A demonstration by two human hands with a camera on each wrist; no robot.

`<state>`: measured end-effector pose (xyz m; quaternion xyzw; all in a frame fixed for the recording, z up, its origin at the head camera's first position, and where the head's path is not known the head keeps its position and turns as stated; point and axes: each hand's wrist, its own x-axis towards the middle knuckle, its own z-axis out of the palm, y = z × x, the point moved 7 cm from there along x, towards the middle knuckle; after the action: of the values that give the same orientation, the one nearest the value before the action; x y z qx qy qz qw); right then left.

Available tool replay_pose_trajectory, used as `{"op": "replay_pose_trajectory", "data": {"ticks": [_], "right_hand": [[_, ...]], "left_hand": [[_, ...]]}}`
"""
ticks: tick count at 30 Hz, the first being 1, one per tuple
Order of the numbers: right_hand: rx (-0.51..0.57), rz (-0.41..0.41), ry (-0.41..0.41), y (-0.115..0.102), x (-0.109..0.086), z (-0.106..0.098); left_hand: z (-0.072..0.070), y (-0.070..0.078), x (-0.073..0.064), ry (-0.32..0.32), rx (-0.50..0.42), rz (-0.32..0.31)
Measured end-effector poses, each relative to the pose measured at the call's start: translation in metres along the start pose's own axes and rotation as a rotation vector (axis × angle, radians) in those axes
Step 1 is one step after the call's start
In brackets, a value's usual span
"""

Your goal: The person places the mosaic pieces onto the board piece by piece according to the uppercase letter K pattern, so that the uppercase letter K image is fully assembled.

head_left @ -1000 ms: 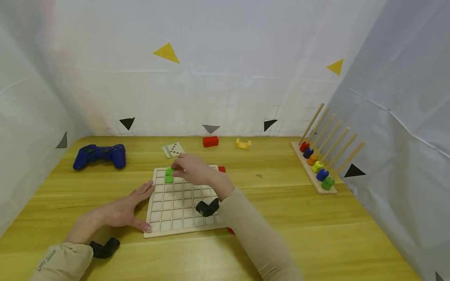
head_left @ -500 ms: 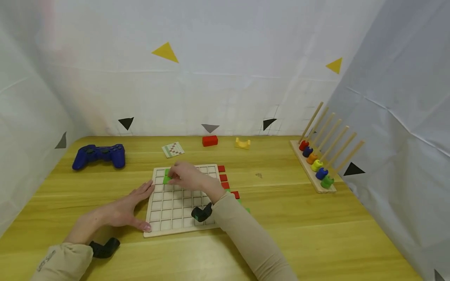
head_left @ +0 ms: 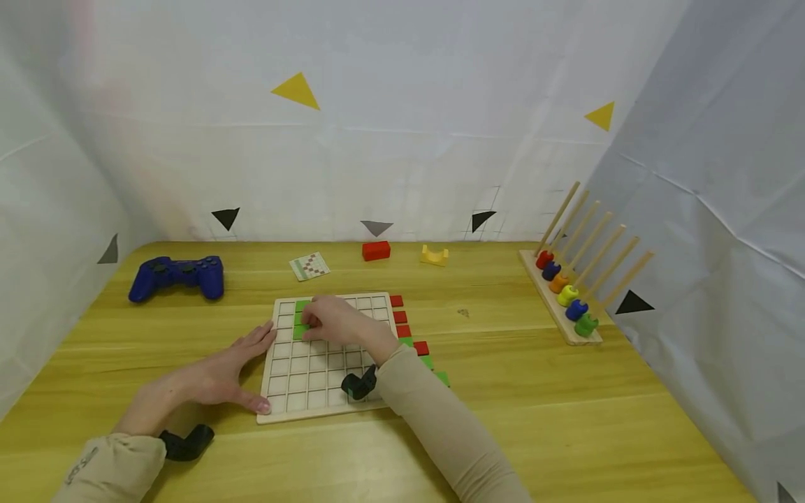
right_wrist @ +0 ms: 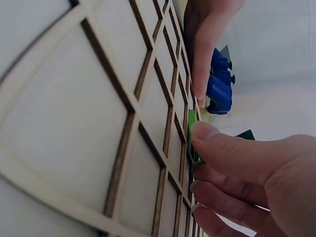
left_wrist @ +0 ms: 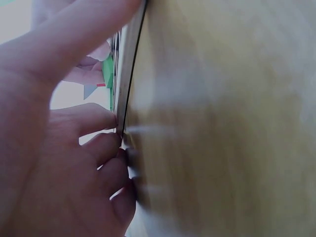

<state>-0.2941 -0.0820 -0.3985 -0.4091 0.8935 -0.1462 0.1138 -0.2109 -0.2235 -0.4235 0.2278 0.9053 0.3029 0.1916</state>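
The right hand [head_left: 339, 321] pinched a green square tile [head_left: 300, 332] toward the far-left corner of the pale wooden grid board [head_left: 314, 417] — tilting risked snagging dividers [right_wrist: 134, 114] — while the left hand [head_left: 220, 374], fingers spread, touched its edge.

Soft light leaves pale glare on the table [head_left: 302, 454]; wrist views dimmer.

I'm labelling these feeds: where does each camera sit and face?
Head: worn on the head, facing forward and down at the grid board; left hand, right hand and sleeves show.
Left wrist: worn there, looking past the left hand along the board's edge and the table; right hand shows beyond.
Right wrist: worn there, looking across the board at the right hand and a green tile; left hand shows beyond.
Shared: head and right wrist both show the blue controller.
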Motion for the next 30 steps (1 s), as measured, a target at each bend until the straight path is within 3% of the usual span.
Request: {"op": "replay_pose_trajectory", "data": {"ticks": [30], "right_hand": [[0.008, -0.001, 0.029, 0.0046, 0.0031, 0.0051]], "left_hand": [[-0.0002, 0.0009, -0.0008, 0.000, -0.009, 0.003]]}}
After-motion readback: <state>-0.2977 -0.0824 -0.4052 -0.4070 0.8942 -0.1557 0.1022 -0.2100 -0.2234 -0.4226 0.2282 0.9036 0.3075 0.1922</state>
